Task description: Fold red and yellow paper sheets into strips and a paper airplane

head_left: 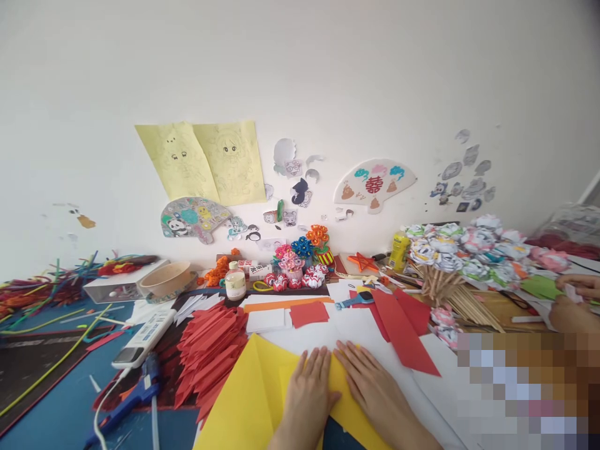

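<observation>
Directly beneath the left hand (309, 387) and right hand (369, 380), both flat, fingers outstretched, lies yellow paper (241, 397).

One view in play: head camera, riding on person's head, facing forward and down. Worktop (70, 400) spreads below, pale wall (300, 69) fills upper half, nearly square-on. Left hand (309, 387) and right hand (372, 387) sit close, low centre. Wide sweep. Pixel blocks (522, 390) cover lower right corner; contents there hard to judge.
</observation>
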Demonstrator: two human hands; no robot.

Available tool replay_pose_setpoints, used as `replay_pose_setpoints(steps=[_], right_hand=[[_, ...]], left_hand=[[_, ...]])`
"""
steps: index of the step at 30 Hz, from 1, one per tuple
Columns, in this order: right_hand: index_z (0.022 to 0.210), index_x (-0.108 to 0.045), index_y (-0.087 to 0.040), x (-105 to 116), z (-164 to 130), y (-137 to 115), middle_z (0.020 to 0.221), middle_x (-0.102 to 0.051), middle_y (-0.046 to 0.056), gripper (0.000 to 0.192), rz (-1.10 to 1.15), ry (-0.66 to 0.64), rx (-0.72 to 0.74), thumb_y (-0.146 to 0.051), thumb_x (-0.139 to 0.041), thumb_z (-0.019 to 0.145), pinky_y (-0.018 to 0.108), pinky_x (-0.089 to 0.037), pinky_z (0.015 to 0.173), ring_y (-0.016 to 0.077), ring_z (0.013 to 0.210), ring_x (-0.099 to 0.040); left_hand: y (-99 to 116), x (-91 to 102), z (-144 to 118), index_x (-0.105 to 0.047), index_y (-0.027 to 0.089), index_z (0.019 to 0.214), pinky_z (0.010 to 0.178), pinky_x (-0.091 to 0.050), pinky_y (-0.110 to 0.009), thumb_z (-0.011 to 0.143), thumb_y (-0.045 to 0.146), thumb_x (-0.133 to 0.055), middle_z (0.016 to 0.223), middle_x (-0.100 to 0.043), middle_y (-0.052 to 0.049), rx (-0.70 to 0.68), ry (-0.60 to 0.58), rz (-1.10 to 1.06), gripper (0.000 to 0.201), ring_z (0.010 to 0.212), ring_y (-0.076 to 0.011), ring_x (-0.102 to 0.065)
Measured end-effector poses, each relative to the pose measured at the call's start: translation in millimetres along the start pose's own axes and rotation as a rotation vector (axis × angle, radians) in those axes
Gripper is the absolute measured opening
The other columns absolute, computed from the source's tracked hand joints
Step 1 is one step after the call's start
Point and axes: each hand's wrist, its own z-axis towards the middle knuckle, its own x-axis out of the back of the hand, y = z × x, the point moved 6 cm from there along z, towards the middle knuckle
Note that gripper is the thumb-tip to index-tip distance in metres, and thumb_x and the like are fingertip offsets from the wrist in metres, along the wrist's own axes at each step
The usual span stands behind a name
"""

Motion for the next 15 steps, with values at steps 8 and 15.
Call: replay_pose_setpoints(steps=[8, 15], right_hand=[[0.146, -0.028, -0.031, -2, -4, 3, 0.150, -0.034, -0.001, 0.047, 0.093, -0.051, -0.057, -0.032, -0.031, 0.099, 0.040, -0.036, 0.111, 0.0204, 0.136, -0.036], [0.141, -0.041, -0.029, 5, 7, 7, 0.144, -0.047, 0.002, 0.045, 0.154, -0.148, -0.121, -0.033, -0.041, 0.096, 0.042, -0.038, 0.106, 0.0236, 0.129, -0.044]], left_hand=[[-34, 6.2, -46, -0.047, 0.010, 0.133, 0.097, -0.050, -0.038, 0.088, 0.021, -0.051, 0.128, -0.061, -0.014, 0.079, 0.103, 0.158, 0.046, 0.118, -0.0242, -0.057], [-65, 63.7, -60, -0.067, 0.018, 0.092, 0.085, -0.046, -0.036, 0.087, 0.006, -0.041, 0.091, -0.071, -0.006, 0.367, -0.044, 0.167, 0.029, 0.088, -0.0200, -0.065]])
